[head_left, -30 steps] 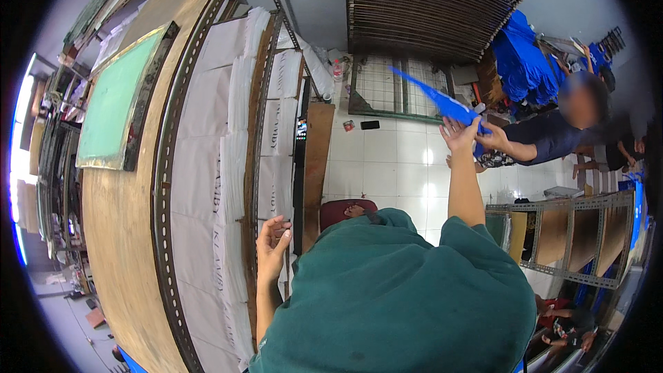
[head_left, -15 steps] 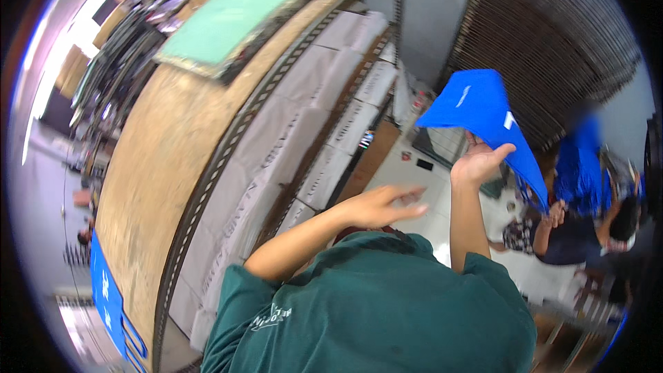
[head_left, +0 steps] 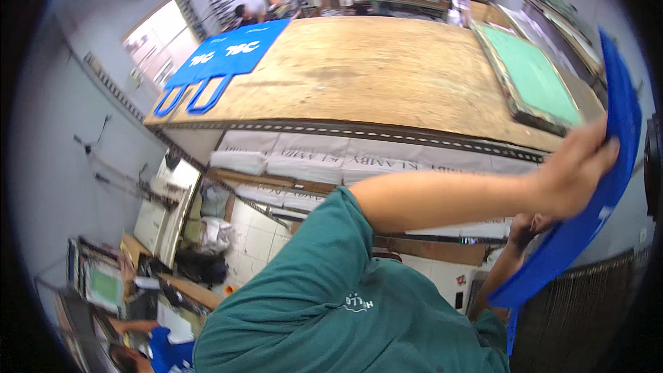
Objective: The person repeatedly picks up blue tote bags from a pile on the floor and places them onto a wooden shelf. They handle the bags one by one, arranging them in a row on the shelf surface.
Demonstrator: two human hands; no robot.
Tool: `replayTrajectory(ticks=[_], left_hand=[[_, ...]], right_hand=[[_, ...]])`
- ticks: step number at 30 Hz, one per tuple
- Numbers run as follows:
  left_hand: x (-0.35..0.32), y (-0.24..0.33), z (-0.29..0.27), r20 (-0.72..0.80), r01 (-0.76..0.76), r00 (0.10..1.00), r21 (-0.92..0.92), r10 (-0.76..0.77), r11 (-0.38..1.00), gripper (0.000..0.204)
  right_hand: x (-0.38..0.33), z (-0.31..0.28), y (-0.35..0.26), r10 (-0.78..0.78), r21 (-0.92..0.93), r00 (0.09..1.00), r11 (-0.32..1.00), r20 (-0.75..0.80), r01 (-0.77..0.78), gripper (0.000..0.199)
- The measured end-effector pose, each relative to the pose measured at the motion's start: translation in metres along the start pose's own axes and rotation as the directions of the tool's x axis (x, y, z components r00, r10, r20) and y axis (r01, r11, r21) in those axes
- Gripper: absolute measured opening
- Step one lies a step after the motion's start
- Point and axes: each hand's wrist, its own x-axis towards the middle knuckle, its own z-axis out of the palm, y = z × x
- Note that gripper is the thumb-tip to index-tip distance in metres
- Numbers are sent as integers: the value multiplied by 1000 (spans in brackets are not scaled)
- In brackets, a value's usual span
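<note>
Both hands' grip pinches a thin, smooth blue sheet (head_left: 608,186) w/ curved edge, beside rough plywood table (head_left: 387,69).

- The view has swung round: the plywood table (head_left: 387,69) now lies across the top instead of running down the left.
- The left hand (head_left: 573,173), bare half a second ago, now grips the blue bag (head_left: 608,186).
- The right hand (head_left: 528,228) now holds it from below.
- Blue bags (head_left: 221,62) on the table have come into view.

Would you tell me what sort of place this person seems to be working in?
Probably a screen-printing workshop. A green-meshed printing frame lies on the long plywood table, printed blue bags lie at its far end, and both hands, left hand and right hand, hold another blue bag.
</note>
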Motion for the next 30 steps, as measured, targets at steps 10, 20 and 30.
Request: replayTrajectory(ticks=[10, 20, 30], left_hand=[[88, 124, -226, -115, 75, 993, 630, -4, 773, 27], [91, 278, -393, -580, 598, 785, 620, -216, 508, 56], [-159, 315, -412, -696, 393, 610, 680, 378, 619, 59]], right_hand=[[44, 101, -5, 307, 707, 765, 296, 566, -642, 58], [49, 319, 18, 427, 363, 674, 605, 603, -708, 75], [31, 437, 204, 712, -132, 586, 672, 387, -729, 62]])
